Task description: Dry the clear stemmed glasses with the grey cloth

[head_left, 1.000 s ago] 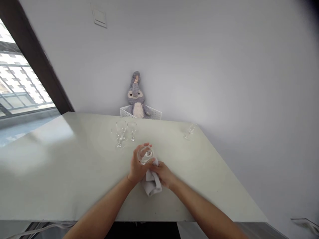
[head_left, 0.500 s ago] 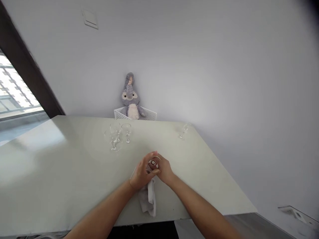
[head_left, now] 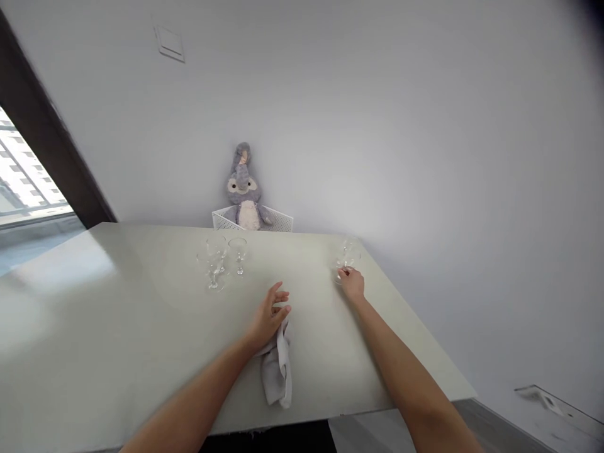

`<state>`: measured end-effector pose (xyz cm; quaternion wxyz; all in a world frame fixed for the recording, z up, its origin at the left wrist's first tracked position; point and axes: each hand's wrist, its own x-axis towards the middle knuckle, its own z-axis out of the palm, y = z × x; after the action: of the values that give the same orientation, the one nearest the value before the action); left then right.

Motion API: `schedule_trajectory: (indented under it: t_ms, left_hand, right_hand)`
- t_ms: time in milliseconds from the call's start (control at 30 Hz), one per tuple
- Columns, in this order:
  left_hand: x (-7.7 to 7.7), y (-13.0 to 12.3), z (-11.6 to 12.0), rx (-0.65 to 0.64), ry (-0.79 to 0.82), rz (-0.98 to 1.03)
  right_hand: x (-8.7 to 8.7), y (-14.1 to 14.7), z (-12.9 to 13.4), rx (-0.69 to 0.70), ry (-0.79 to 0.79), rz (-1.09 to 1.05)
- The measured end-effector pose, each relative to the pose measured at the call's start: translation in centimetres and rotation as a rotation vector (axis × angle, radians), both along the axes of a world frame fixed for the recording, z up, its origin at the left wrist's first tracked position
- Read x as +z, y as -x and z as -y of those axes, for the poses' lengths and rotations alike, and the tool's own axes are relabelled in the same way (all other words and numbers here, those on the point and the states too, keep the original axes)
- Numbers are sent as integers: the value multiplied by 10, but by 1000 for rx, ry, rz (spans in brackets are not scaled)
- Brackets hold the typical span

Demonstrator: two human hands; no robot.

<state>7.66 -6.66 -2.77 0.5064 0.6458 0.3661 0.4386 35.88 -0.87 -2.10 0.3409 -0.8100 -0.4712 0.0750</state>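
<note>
1. The pale table (head_left: 155, 352) is bearing cloth and glassware.
2. At its far edge, a white basket (head_left: 283, 222) is holding a plush toy (head_left: 248, 215).
3. A grey cloth (head_left: 275, 380) is lying under the left hand (head_left: 267, 322); its fingers are loosely curling, gripping or not, I cannot tell.
4. The right hand (head_left: 353, 285) is pinching a stemmed glass (head_left: 348, 258) at the far right, seemingly setting it down; this is calling for gentle release.
5. Leftward, other glasses (head_left: 239, 254) are standing clustered, showing no contents.
</note>
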Motion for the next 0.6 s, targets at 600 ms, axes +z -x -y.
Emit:
schedule_trajectory:
  t_ms: [600]
  left_hand:
    - [-5,1,-5,36,3,-10]
  right_hand:
    - [-15,-60,-17,-158,16,-36]
